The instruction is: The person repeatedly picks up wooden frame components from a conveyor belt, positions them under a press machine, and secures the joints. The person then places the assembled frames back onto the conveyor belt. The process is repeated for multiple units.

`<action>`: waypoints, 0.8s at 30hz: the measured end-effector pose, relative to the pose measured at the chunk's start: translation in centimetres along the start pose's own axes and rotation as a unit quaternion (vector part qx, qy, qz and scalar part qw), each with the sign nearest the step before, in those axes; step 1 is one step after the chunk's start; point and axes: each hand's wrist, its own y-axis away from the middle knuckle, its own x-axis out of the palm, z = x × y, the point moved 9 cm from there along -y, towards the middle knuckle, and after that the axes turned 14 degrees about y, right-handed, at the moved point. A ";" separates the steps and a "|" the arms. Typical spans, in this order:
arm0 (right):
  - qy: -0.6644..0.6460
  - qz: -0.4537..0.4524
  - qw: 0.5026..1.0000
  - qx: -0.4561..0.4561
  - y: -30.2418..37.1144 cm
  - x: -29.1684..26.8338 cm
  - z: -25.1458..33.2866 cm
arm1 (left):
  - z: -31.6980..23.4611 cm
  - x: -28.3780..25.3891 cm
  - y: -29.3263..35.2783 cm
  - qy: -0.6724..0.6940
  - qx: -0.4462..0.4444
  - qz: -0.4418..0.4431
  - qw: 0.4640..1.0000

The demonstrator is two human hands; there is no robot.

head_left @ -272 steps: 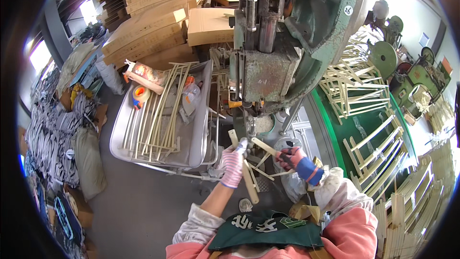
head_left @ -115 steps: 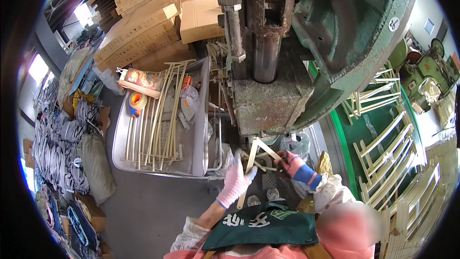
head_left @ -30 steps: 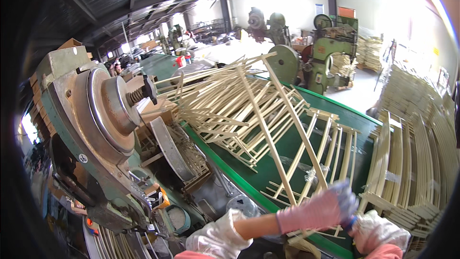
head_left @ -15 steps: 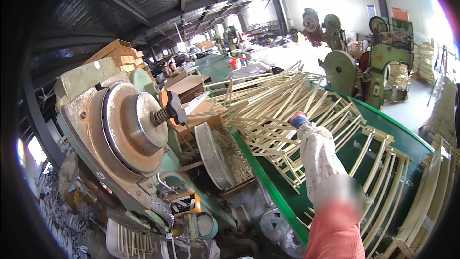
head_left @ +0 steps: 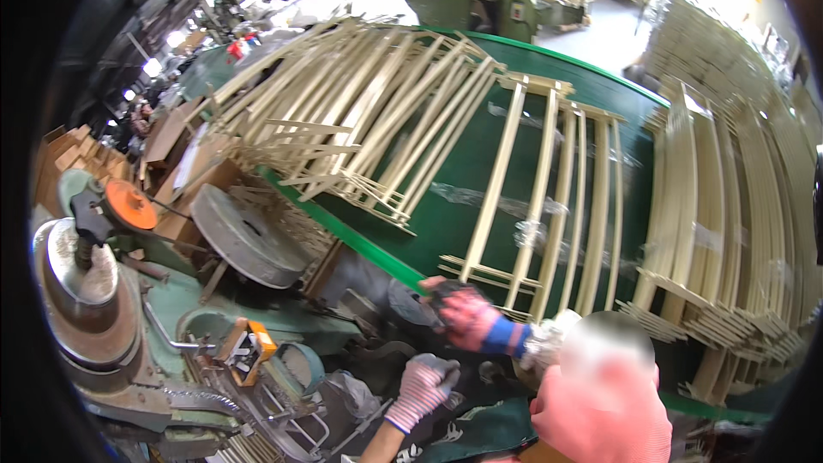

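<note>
- Pale slatted frames [head_left: 493,180] lying flat on the green counter [head_left: 467,163], nearest the hands, set side by side, presumably to keep rails untangled.
- Right hand [head_left: 467,313], gloved, at the counter's near edge beside the frames' close ends; too blurred, cannot tell grip or contact.
- Left hand [head_left: 426,379], in a striped glove, lower and apart from the right, fingers bent, nothing visible in the grasp; cannot tell how tightly closed.
- Farther left on the counter, a heap of similar strips [head_left: 377,107], loosely overlapping, perhaps for easy reach.
- At right, dense bundles [head_left: 711,197], partly plastic-wrapped, probably for holding together.
- Lower left, green machine [head_left: 321,326], teal bowl [head_left: 317,364] and orange box [head_left: 261,336] close by.
</note>
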 end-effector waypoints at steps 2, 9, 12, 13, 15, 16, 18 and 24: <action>0.026 -0.017 0.969 0.244 8.9 -4.1 -5.3 | 2.7 1.5 -0.1 -0.011 -0.049 0.000 0.999; 0.284 0.075 0.925 0.241 11.8 -4.8 -5.7 | 17.1 6.8 -2.3 0.474 -0.303 -0.286 0.775; 0.393 0.086 0.884 0.236 7.8 -0.6 -7.9 | 19.3 8.3 -4.6 0.607 -0.312 -0.285 0.673; 0.442 0.140 0.862 0.205 6.8 1.2 -8.7 | 19.7 9.2 -4.7 0.686 -0.353 -0.304 0.559; 0.468 0.123 0.858 0.171 5.4 2.0 -9.1 | 18.2 7.7 -6.5 0.702 -0.303 -0.285 0.578; 0.421 0.171 0.870 0.191 5.4 2.8 -10.0 | 16.7 6.4 -7.7 0.670 -0.246 -0.267 0.647; 0.424 0.105 0.882 0.177 4.4 1.8 -9.5 | 14.9 3.8 -8.8 0.603 -0.193 -0.277 0.723; 0.445 0.121 0.866 0.195 3.0 3.3 -11.7 | 15.5 4.0 -6.9 0.578 -0.210 -0.271 0.740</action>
